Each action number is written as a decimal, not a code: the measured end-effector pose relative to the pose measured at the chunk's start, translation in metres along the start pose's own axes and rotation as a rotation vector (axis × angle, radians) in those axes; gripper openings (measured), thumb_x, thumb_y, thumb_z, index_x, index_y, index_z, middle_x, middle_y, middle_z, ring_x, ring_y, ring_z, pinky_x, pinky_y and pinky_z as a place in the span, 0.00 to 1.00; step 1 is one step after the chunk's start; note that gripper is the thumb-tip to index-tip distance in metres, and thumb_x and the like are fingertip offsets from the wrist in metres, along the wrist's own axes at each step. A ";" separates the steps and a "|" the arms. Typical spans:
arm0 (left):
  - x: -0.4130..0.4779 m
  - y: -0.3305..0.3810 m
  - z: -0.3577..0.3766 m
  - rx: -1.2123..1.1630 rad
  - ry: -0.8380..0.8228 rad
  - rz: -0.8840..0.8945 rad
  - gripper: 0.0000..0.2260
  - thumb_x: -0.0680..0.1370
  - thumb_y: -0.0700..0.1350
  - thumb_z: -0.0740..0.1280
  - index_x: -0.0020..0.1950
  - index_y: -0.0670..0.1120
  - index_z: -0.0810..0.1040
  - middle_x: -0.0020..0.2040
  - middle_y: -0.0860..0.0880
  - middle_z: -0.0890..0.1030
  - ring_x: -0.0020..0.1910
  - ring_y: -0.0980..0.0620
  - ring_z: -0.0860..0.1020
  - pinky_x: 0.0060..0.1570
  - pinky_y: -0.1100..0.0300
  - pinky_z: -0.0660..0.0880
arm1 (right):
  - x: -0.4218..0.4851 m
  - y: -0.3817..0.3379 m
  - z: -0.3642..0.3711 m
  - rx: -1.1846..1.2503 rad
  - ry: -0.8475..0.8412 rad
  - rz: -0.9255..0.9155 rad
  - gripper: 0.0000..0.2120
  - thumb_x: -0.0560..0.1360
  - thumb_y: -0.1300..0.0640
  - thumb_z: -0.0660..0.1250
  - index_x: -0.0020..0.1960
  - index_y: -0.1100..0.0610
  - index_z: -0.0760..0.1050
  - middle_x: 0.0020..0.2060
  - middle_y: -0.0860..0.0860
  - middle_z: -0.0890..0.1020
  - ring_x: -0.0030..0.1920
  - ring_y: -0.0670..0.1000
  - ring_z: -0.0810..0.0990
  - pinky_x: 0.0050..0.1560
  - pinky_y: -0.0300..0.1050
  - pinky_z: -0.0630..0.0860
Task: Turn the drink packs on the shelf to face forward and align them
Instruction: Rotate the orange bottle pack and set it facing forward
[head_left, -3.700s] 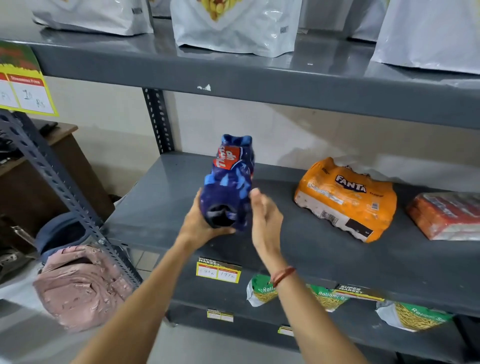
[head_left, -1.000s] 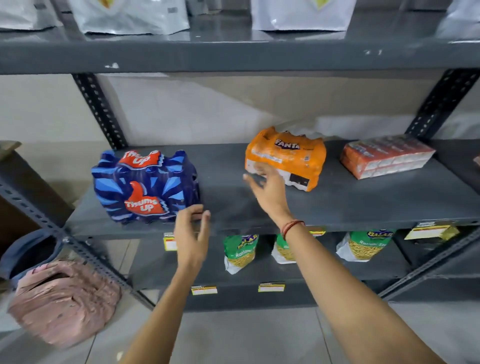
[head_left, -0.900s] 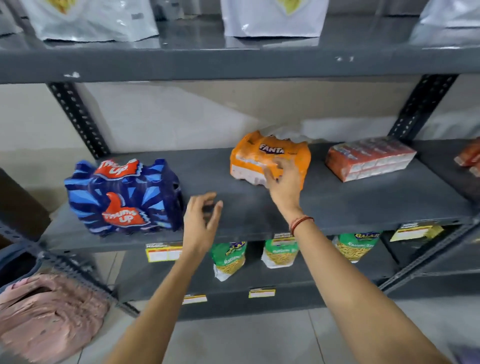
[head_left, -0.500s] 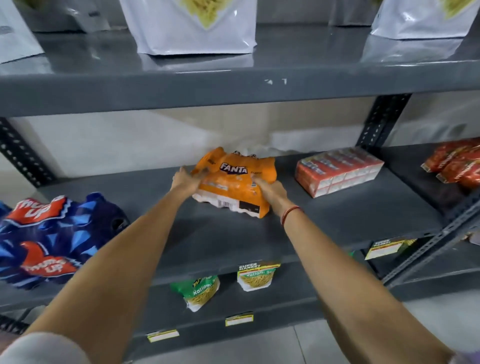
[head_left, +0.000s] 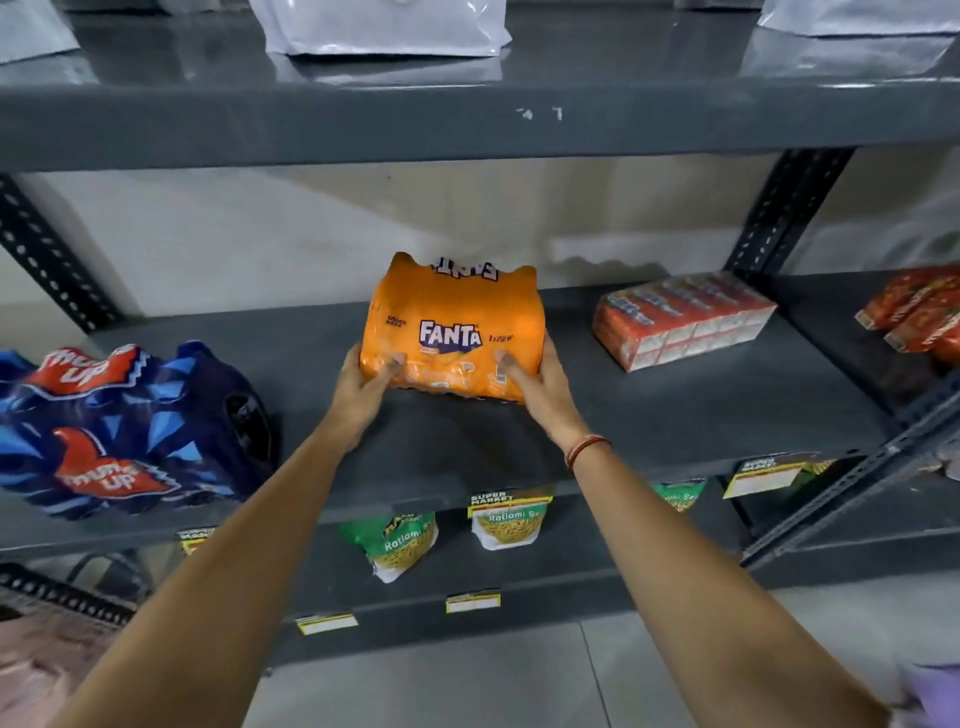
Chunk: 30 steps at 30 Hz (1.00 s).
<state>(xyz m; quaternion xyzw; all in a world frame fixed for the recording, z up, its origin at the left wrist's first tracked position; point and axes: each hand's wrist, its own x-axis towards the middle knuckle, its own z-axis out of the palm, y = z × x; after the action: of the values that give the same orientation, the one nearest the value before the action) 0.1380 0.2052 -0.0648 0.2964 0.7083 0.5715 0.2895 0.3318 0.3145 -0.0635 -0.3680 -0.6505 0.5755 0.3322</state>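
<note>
An orange Fanta pack (head_left: 452, 322) stands upright in the middle of the grey middle shelf (head_left: 675, 415), its logo turned toward me. My left hand (head_left: 363, 387) grips its lower left corner and my right hand (head_left: 540, 384) grips its lower right corner, thumbs across the front. A blue Thums Up pack (head_left: 124, 431) sits at the shelf's left end with its label facing out.
A red-and-white carton pack (head_left: 680, 322) lies right of the Fanta, with more red packets (head_left: 919, 312) beyond the upright post (head_left: 779, 208). White bags (head_left: 384, 26) stand on the top shelf. Green snack bags (head_left: 509, 522) hang on the lower shelf behind price tags.
Both hands have tipped the Fanta pack from lying slanted to standing upright with its front logo toward me. The view has shifted closer and rightward. The Thums Up pack stays where it was set.
</note>
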 end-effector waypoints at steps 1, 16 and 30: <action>-0.008 -0.004 -0.002 0.006 0.010 0.018 0.25 0.76 0.48 0.66 0.70 0.44 0.64 0.60 0.49 0.75 0.57 0.52 0.74 0.54 0.61 0.73 | -0.005 0.003 -0.001 -0.021 -0.014 -0.023 0.32 0.76 0.49 0.67 0.75 0.51 0.56 0.64 0.49 0.75 0.62 0.49 0.76 0.62 0.46 0.74; -0.082 -0.014 0.010 0.207 0.442 0.120 0.27 0.77 0.48 0.65 0.73 0.42 0.61 0.72 0.42 0.66 0.70 0.44 0.65 0.66 0.57 0.63 | -0.040 0.007 -0.013 -0.043 0.047 -0.083 0.38 0.71 0.46 0.73 0.74 0.52 0.57 0.72 0.51 0.67 0.69 0.49 0.67 0.66 0.45 0.67; -0.074 0.005 0.079 0.037 0.113 0.136 0.39 0.76 0.62 0.56 0.76 0.49 0.36 0.78 0.51 0.37 0.76 0.53 0.40 0.74 0.53 0.45 | -0.004 -0.046 -0.015 -0.159 -0.017 -0.055 0.23 0.79 0.42 0.58 0.66 0.57 0.71 0.61 0.55 0.76 0.61 0.52 0.73 0.59 0.44 0.68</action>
<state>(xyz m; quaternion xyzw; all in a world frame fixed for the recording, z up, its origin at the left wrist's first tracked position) 0.2462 0.2010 -0.0686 0.3163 0.7121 0.5927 0.2040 0.3420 0.3157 -0.0163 -0.3706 -0.7067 0.5156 0.3120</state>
